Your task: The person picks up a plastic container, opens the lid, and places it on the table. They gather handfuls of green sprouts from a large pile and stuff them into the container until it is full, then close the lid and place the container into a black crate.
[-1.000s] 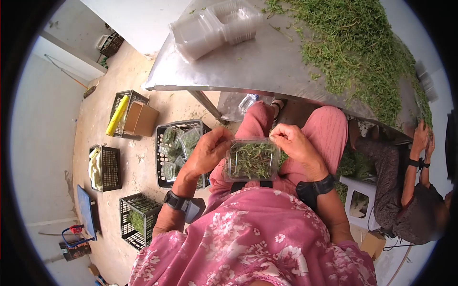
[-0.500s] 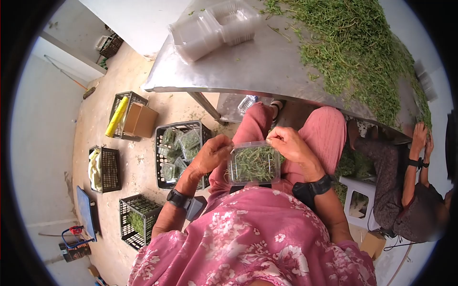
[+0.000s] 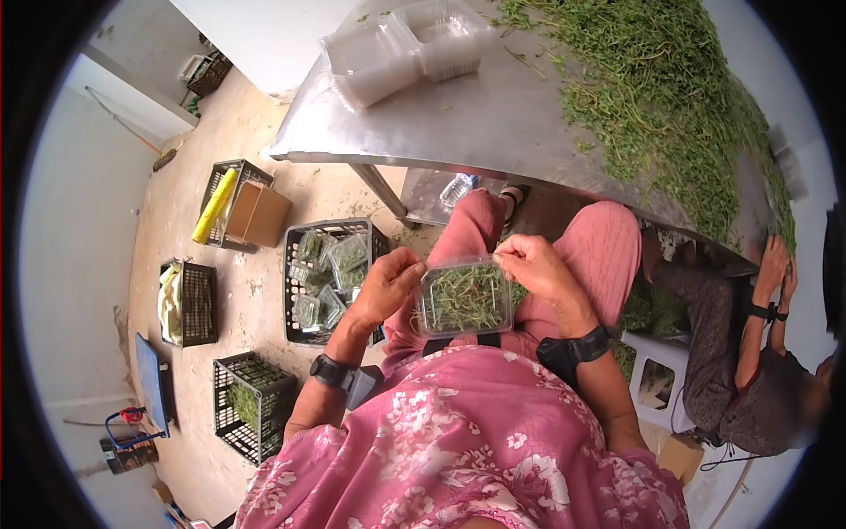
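A clear plastic box (image 3: 465,300) filled with green herbs rests at my lap, its lid down over the herbs. My left hand (image 3: 389,284) pinches its upper left corner, fingers closed. At the upper right corner my right hand (image 3: 529,264) grips the rim between thumb and fingers. Beyond my knees, stacked clear containers (image 3: 379,62) stand on a metal table (image 3: 493,123). A large heap of green herbs (image 3: 652,97) covers the table's right part.
On the floor to the left, a black crate (image 3: 291,282) holds filled boxes. Another crate (image 3: 256,397) contains greens. A cardboard box (image 3: 257,214) sits in a crate farther off. At the right, a co-worker (image 3: 775,388) reaches to the heap, beside a white stool (image 3: 656,375).
The view has shifted slightly, with the floor crates lower-left and the table a little right in the frame. Both hands still hold the box's corners.
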Tool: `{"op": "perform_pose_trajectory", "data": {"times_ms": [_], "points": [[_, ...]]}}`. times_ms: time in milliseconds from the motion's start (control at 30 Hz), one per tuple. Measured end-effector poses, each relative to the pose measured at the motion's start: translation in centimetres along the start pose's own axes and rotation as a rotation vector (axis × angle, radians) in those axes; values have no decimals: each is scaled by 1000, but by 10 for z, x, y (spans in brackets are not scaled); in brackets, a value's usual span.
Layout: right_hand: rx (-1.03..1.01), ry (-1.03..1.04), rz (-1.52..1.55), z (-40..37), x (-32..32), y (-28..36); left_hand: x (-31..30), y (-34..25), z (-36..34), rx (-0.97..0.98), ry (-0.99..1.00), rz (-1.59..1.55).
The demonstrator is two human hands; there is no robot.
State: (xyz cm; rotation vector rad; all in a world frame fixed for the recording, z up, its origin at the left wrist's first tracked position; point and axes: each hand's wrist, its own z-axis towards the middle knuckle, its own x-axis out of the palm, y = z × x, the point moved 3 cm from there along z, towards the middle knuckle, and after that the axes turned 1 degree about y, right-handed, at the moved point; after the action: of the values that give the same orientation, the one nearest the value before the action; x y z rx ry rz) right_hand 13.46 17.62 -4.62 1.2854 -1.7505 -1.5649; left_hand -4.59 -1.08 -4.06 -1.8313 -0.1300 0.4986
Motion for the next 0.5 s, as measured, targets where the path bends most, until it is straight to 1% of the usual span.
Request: {"op": "perform_pose_trajectory", "data": {"times_ms": [67, 167, 267, 333, 367, 400, 433, 500], "points": [[-46, -42, -156, 0, 0, 4, 1, 0, 0, 6, -36, 40], [-168, -134, -249, -3, -1, 15, 4, -13, -3, 56, -99, 114], [-152, -163, -295, -2, 0, 16, 6, -30, -6, 66, -153, 197], [-203, -173, -327, -2, 1, 19, 7, -27, -3, 55, -151, 201], [-195, -179, -353, 2, 0, 11, 8, -20, -2, 75, -172, 179], [-159, -150, -268, 6, -1, 3, 8, -15, 0, 97, -187, 156], [-117, -124, -184, 8, -3, -3, 8, -13, -1, 30, -157, 105], [-37, -84, -20, 9, -3, -3, 5, -9, -4, 1, -121, -28]]}}
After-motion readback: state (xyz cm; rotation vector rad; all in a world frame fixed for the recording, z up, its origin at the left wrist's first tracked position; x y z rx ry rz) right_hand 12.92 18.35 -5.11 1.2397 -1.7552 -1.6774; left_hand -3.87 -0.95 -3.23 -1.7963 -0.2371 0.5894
